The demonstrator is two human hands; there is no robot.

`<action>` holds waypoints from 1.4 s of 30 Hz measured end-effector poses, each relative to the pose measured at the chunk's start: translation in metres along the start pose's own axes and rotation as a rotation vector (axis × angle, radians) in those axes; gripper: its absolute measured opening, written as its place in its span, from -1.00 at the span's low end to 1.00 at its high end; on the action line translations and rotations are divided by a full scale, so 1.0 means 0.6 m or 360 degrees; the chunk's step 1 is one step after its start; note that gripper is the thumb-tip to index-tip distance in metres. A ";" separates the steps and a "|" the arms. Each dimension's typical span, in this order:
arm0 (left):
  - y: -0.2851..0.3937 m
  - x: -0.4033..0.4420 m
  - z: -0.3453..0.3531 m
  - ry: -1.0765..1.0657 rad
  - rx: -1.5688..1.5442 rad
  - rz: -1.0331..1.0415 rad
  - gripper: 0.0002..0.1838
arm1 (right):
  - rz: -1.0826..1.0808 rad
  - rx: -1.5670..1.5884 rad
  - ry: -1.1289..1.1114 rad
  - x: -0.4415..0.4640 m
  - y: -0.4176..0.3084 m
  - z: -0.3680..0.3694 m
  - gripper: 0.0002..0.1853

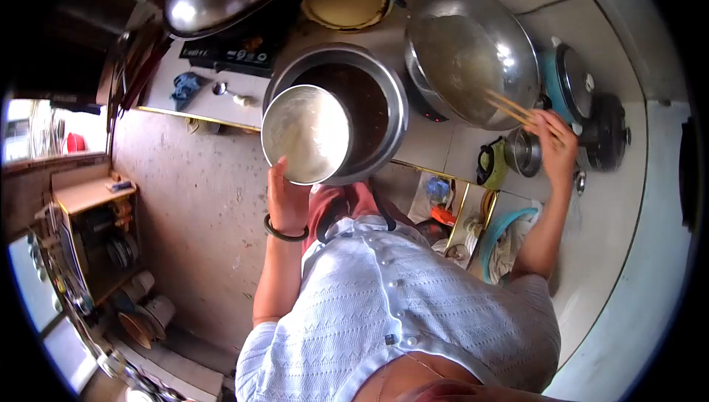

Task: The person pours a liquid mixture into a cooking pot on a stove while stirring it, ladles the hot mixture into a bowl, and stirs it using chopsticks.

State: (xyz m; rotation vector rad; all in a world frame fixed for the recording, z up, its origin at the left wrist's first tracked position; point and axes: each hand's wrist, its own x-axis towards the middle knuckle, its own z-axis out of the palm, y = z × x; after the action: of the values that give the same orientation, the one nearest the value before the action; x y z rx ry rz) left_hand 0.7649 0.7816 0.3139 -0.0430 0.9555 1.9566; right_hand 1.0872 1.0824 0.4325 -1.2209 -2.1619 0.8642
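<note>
Left hand (pixel 288 201) grasping bowl (pixel 286 107) by near rim, above basin (pixel 396 107) overlapping near edge of surface (pixel 454 152). Right hand (pixel 557 141) clasping chopsticks (pixel 515 107), tips inside wok (pixel 518 29); little room leftward to basin.

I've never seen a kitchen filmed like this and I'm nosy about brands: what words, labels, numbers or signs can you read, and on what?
None can be read for certain.
Black panel: white lettering and small round symbols, too blurred to read.
Hob under the wok: tiny red lights, too small to make out.
Bowl and chopsticks: no lettering that I can see.
</note>
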 end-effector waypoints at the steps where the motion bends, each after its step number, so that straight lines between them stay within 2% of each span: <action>1: 0.007 -0.004 0.001 -0.0056 -0.0040 -0.0016 -0.46 | -0.0015 -0.0014 0.0078 -0.012 0.002 -0.003 -0.75; 3: 0.018 -0.003 -0.009 -0.0058 -0.0082 -0.0025 -0.47 | -0.0057 -0.0049 0.0243 -0.026 0.002 -0.001 -0.75; 6: 0.039 -0.001 -0.040 -0.0041 -0.0105 0.0063 -0.47 | 0.0144 -0.0248 -0.0105 -0.047 -0.043 -0.003 -0.75; 9: 0.085 -0.016 -0.083 -0.0047 -0.0182 0.0133 -0.48 | -0.0251 -0.0200 0.0541 -0.076 -0.117 0.001 -0.71; 12: 0.166 -0.025 -0.151 -0.0122 -0.0324 0.0121 -0.49 | -0.0444 -0.0048 0.1020 -0.098 -0.185 0.040 -0.63; 15: 0.241 -0.031 -0.250 0.0052 -0.0121 0.0353 -0.50 | -0.1038 -0.0606 0.1435 -0.091 -0.307 0.136 -0.61; 16: 0.276 -0.045 -0.285 0.0143 -0.0047 0.0379 -0.53 | -0.1180 -0.0873 0.1470 -0.085 -0.352 0.160 -0.62; 19: 0.384 -0.078 -0.389 0.0158 -0.0010 0.0506 -0.48 | -0.1604 -0.0713 0.1206 -0.037 -0.496 0.257 -0.66; 20: 0.418 -0.092 -0.412 0.0287 -0.0019 0.0638 -0.59 | -0.1665 -0.0448 0.1057 -0.019 -0.539 0.299 -0.73; 21: 0.446 -0.102 -0.438 0.0369 0.0010 0.0667 -0.60 | -0.1711 -0.0186 0.0902 0.001 -0.574 0.332 -0.79; 23: 0.492 -0.109 -0.487 0.0518 0.0061 0.0717 -0.62 | -0.1528 -0.0382 0.0658 0.030 -0.608 0.369 -0.87; 25: 0.540 -0.117 -0.518 0.0583 0.0108 0.0822 -0.59 | -0.1853 -0.0570 0.0623 0.053 -0.734 0.448 -0.88; 27: 0.571 -0.119 -0.563 0.0618 0.0103 0.0881 -0.50 | -0.1906 -0.0580 0.0507 0.061 -0.851 0.540 -0.87; 29: 0.592 -0.110 -0.586 0.0689 0.0006 0.0978 -0.54 | -0.1982 -0.0509 0.0357 0.097 -0.922 0.636 -0.89; 31: 0.615 -0.100 -0.598 0.0762 -0.0047 0.1051 -0.61 | -0.1949 -0.0612 0.0042 0.125 -0.984 0.743 -0.85; 34: 0.643 -0.082 -0.646 0.0739 -0.0048 0.1042 -0.58 | -0.1920 -0.0913 -0.0442 0.209 -1.018 0.970 -0.70; 35: 0.654 -0.079 -0.655 0.0809 -0.0072 0.1067 -0.57 | -0.1817 -0.1012 -0.0621 0.220 -1.029 1.053 -0.68; 36: 0.665 -0.070 -0.656 0.0872 -0.0105 0.1111 -0.55 | -0.1642 -0.1341 -0.0739 0.213 -1.056 1.120 -0.66; 38: 0.694 -0.059 -0.665 0.0931 -0.0126 0.1174 -0.51 | -0.1648 -0.1490 -0.0916 0.260 -1.023 1.286 -0.64; 41: 0.722 -0.058 -0.693 0.1072 -0.0131 0.1264 -0.52 | -0.1318 -0.1631 -0.1083 0.298 -0.982 1.450 -0.55; 42: 0.744 -0.057 -0.678 0.1058 -0.0087 0.1309 -0.51 | -0.1223 -0.1609 -0.1094 0.306 -0.980 1.473 -0.58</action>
State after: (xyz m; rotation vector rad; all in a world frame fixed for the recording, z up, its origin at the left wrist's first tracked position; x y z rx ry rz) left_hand 0.3138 0.3786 0.3125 -0.4086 1.5070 2.8087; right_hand 0.0671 0.7657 0.2942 -0.2613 -3.4345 -0.2695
